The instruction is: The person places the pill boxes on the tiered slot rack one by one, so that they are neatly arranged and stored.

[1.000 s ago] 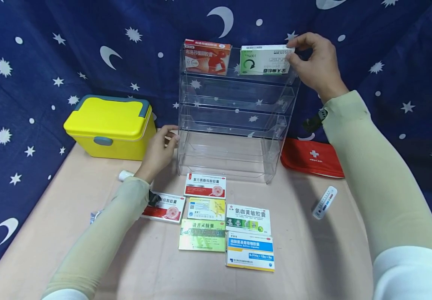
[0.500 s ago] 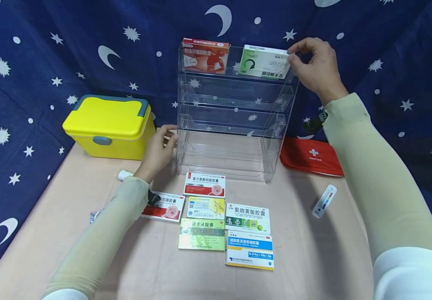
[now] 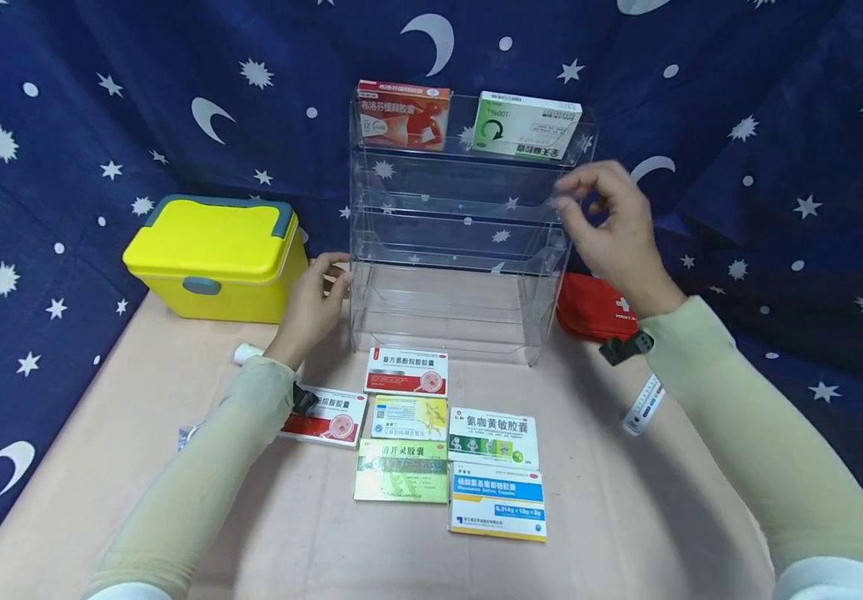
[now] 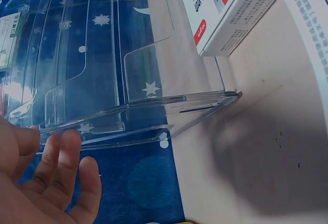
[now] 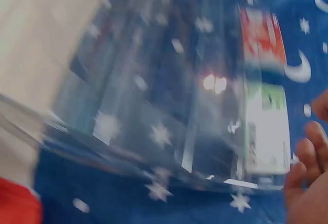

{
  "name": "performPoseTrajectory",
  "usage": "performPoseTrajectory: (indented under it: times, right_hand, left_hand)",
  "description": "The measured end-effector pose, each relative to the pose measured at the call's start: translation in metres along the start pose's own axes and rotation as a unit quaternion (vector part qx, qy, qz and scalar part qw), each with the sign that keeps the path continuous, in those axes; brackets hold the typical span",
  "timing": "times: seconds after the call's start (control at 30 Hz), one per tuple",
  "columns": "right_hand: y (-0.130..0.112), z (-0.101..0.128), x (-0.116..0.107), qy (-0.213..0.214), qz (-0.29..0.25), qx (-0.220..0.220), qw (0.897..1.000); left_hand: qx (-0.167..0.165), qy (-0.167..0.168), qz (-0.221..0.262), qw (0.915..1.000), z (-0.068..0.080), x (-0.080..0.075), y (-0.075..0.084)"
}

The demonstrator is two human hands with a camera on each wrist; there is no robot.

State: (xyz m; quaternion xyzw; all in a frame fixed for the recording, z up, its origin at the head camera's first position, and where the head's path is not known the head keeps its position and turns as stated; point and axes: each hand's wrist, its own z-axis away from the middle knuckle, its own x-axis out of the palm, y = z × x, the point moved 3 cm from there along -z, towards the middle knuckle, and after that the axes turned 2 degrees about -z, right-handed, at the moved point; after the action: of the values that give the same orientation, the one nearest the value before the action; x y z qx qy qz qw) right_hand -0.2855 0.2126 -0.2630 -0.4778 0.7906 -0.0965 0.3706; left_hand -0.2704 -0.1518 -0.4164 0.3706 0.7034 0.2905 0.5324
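A clear acrylic tiered rack (image 3: 461, 325) stands at the back of the table. My left hand (image 3: 314, 307) holds its left side edge; in the left wrist view the thumb and fingertips (image 4: 70, 141) sit at that edge. On the top tier are a red-orange medicine box (image 3: 404, 117) and, to its right, a white-and-green medicine box (image 3: 527, 125), leaning slightly askew. My right hand (image 3: 615, 229) is beside the rack's upper right side, below the green box, fingers loosely bent with nothing between them. The right wrist view is blurred.
Several medicine boxes lie before the rack, including a red-and-white one (image 3: 406, 372) and a blue-and-white one (image 3: 496, 504). A yellow case (image 3: 214, 258) stands left. A red first aid pouch (image 3: 589, 308) and a white test strip (image 3: 643, 407) lie right, partly behind the arm.
The right hand has let go of the white-and-green box and moved down along the rack's right side. That box tilted a little and stays on the top tier. The left hand keeps its place.
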Motion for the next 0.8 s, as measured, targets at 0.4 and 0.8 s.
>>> performPoseTrajectory:
  times: [0.4, 0.8]
  right_hand:
    - [0.038, 0.194, 0.030, -0.286, -0.044, 0.227, 0.930]
    - [0.045, 0.262, 0.031, -0.292, -0.023, 0.325, 0.899]
  left_hand:
    - [0.009, -0.003, 0.015, 0.9999, 0.003, 0.001, -0.001]
    - [0.013, -0.002, 0.008, 0.9999, 0.003, 0.002, 0.000]
